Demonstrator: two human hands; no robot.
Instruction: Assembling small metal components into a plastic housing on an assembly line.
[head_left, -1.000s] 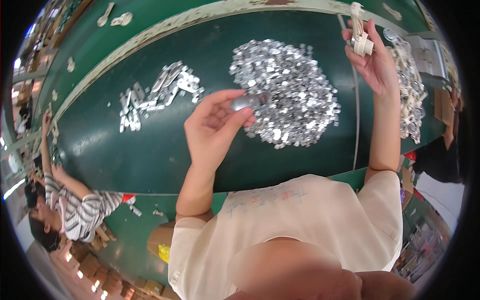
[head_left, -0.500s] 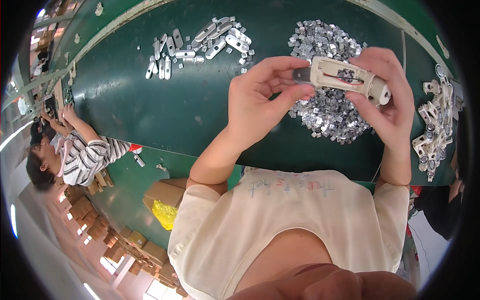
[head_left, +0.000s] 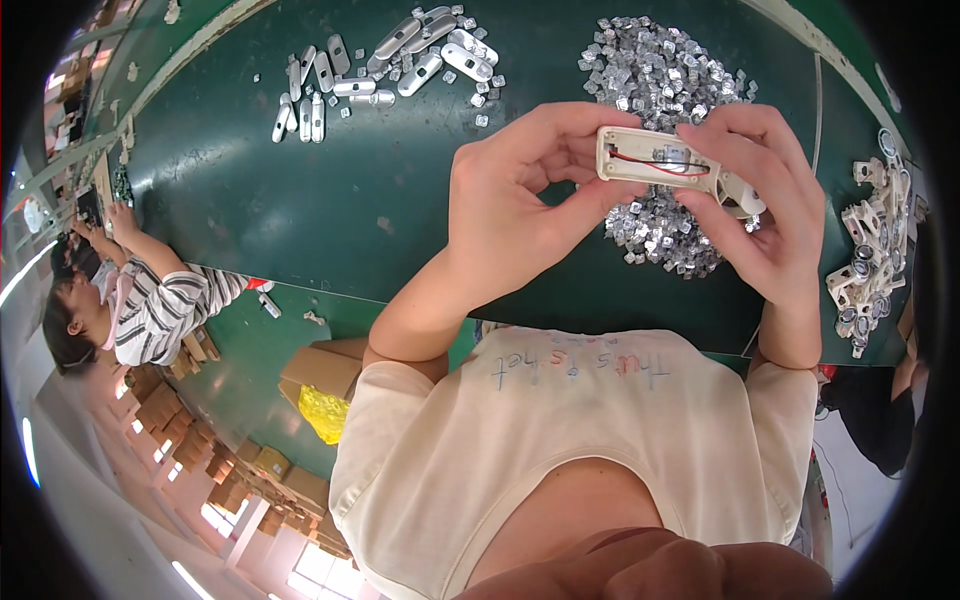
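Observation:
Between both hands is a white plastic housing (head_left: pixel 605 158), its open hollow side facing up. A red wire and a black wire (head_left: pixel 640 160) run along inside it, near a small clear or silvery piece. My left hand (head_left: pixel 520 190) pinches the housing's left end between thumb and fingers. At the rounded right end, my right hand (head_left: pixel 765 190) has its fingers wrapped round the housing. Under the hands, on the green table, spreads a heap of small shiny square pieces (head_left: pixel 660 75), partly hidden by the housing and fingers.
Silver oblong covers (head_left: pixel 420 75) lie at the far left of the heap, with loose square pieces among them. White parts with round rings (head_left: pixel 860 270) are piled at the right. A person in a striped top (head_left: pixel 165 310) works at the left. A cardboard box (head_left: pixel 320 370) stands below the table.
The housing has shifted slightly left and is turned more level, its hollow facing me more. The grey end piece seen before at its left end is now hidden. Both hands keep hold.

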